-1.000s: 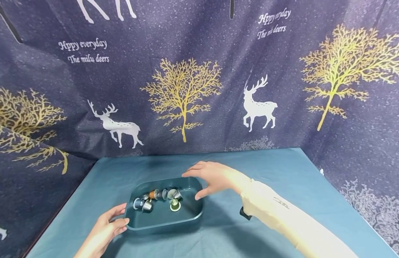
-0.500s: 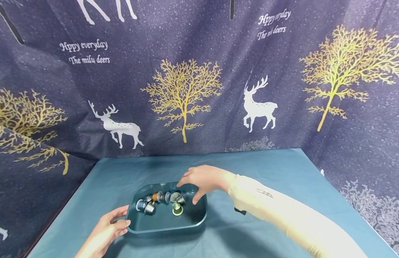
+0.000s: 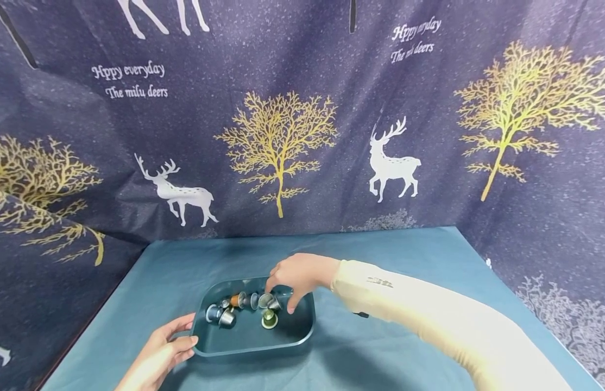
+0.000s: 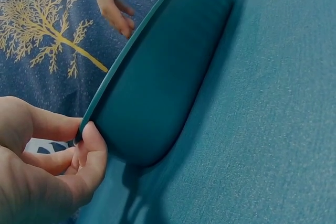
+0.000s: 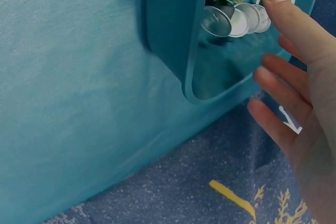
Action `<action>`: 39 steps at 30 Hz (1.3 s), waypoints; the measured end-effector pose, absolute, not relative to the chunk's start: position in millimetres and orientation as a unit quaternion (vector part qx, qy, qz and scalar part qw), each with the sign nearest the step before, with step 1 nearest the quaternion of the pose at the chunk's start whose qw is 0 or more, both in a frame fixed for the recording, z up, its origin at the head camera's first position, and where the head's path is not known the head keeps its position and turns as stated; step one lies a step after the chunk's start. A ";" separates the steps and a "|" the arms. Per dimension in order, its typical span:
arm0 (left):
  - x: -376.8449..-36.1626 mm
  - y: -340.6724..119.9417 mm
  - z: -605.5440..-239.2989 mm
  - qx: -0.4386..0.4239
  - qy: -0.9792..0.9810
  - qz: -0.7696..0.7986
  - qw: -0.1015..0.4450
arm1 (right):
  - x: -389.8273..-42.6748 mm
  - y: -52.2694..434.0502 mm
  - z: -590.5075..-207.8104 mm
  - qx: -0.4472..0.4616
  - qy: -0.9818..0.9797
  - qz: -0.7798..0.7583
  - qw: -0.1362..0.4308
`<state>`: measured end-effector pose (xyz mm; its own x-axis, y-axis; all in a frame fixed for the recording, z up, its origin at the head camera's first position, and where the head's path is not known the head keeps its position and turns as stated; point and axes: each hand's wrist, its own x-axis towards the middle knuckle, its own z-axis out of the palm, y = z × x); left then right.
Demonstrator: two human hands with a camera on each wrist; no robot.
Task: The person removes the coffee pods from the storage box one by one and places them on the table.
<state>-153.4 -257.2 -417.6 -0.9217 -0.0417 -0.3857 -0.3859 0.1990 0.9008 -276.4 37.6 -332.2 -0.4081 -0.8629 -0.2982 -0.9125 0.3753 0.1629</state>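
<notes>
A dark teal plastic bin (image 3: 253, 351) with rounded corners holds several small coffee capsules. A green capsule (image 3: 270, 319) stands rim-down near the bin's middle. An orange capsule (image 3: 236, 300), a silver capsule (image 3: 227, 319) and a dark blue capsule (image 3: 213, 313) lie further left. At the bin's left end my left hand (image 3: 161, 347) pinches the rim between thumb and fingers, plain in the left wrist view. Over the right back part of the bin hovers my right hand (image 3: 302, 273), fingers spread and pointing down beside the grey capsules (image 3: 266, 300). Nothing is held in it.
The bin stands on a table covered with teal cloth (image 3: 390, 326). Behind and at the sides hangs a dark blue fabric backdrop (image 3: 322, 212) printed with deer and trees.
My right hand has moved left and lower, over the bin's inside. The bin has shifted slightly right and nearer, with my left hand still pinching its rim.
</notes>
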 end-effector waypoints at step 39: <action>-149.3 -255.5 -421.9 -0.159 0.747 0.631 0.135 | -274.3 -10.3 -367.8 -0.529 0.828 0.125 0.136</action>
<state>-149.3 -255.5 -421.9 -0.9128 -0.0669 -0.4029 -0.4084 0.1531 0.8998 -274.3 -10.3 -367.8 -0.4035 -0.8422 -0.3576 -0.9102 0.4095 0.0626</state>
